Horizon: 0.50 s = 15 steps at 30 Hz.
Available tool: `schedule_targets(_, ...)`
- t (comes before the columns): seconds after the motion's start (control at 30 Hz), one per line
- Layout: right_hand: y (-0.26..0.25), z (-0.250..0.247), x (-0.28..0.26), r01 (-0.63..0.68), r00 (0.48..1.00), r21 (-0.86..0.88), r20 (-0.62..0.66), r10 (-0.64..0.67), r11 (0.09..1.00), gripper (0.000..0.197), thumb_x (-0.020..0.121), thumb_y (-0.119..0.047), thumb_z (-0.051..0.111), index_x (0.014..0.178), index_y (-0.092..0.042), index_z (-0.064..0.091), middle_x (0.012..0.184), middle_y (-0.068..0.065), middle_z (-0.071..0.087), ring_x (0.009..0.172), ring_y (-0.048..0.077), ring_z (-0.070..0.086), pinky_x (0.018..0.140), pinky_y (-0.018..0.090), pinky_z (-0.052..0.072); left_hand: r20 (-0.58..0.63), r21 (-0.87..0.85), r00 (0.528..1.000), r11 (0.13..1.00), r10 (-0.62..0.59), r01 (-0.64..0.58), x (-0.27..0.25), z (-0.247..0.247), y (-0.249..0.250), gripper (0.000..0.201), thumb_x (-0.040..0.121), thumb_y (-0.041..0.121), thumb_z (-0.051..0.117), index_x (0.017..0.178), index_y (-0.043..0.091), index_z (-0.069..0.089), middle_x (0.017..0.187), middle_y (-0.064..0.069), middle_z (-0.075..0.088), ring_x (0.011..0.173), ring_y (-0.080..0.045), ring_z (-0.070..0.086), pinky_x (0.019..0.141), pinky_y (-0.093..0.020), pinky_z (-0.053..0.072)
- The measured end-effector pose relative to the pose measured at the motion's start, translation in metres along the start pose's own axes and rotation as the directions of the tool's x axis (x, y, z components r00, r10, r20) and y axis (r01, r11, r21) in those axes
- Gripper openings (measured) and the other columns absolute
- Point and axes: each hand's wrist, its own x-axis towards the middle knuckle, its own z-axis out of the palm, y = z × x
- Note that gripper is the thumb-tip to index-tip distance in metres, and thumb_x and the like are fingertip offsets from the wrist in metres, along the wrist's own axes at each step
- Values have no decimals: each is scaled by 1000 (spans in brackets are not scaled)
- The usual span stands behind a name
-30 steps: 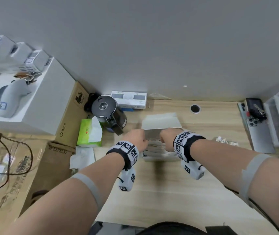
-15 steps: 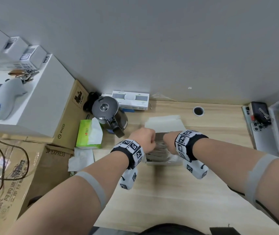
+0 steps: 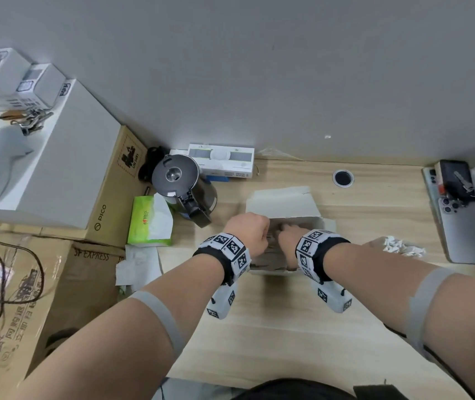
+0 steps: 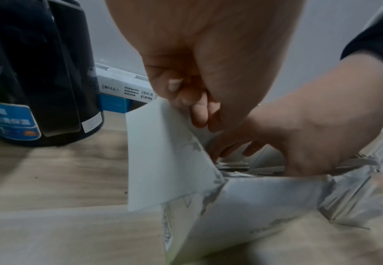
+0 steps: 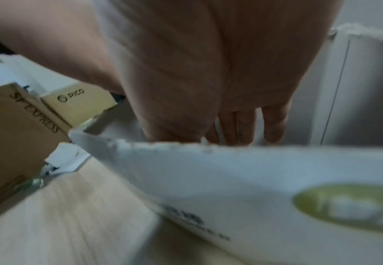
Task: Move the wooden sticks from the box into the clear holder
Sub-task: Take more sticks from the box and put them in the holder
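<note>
Left hand pinches box flap at desk centre; right hand fingers straight, reaching inside. Sticks barely visible. Keep flap pulled wide, gather sticks parallel before lifting.

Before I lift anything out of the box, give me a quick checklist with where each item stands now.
1. Box lid open: ok.
2. Left hand pinches the side flap, steadying the box: ok.
3. Right hand reaches inside the box: ok.
4. Right hand's grip on sticks: cannot tell, fingers hidden.
5. Clear holder located: cannot tell, not identifiable in any view.
6. Kettle stands apart from the box: ok.
</note>
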Motion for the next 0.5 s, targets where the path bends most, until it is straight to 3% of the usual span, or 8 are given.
schedule_targets(0.1,-1,5,5,7,1000,-17,-2,-7,1000,84,72,-13,81,143,-5,35,137,15,43,127,33,46,99,44,47,-18,-11,1000,1000,-26,26,2,3,-1,5,85,18,57,85,22,60,90,0,70,84,-25,64,68,-31,50)
schedule_targets(0.2,-1,10,6,4,999,-46,-43,-6,999,88,71,-11,79,145,-6,31,139,15,41,128,33,44,98,48,47,-31,-33,998,998,-54,53,4,4,-1,4,84,20,58,84,24,60,91,0,71,85,-25,64,68,-30,48)
schedule_targets(0.3,1,14,6,9,998,-109,-68,-16,994,74,81,-12,70,145,-5,32,142,15,38,131,33,40,100,44,42,-46,-52,997,997,-66,64,6,4,-4,8,85,22,57,89,23,64,93,1,71,89,-25,64,68,-29,46)
schedule_targets(0.4,3,18,6,13,994,-111,-103,-24,994,50,96,-7,46,144,-3,35,145,17,35,133,33,36,100,43,41,-66,-55,996,997,-66,63,7,5,-6,11,87,23,57,93,21,66,95,1,72,91,-25,64,68,-28,41)
schedule_targets(0.5,2,23,9,9,990,-87,-139,-21,996,46,98,-6,39,144,-4,36,145,16,35,133,32,35,98,41,42,-87,-64,993,996,-75,70,7,5,-7,11,87,23,56,91,21,66,93,0,72,90,-26,65,67,-28,43)
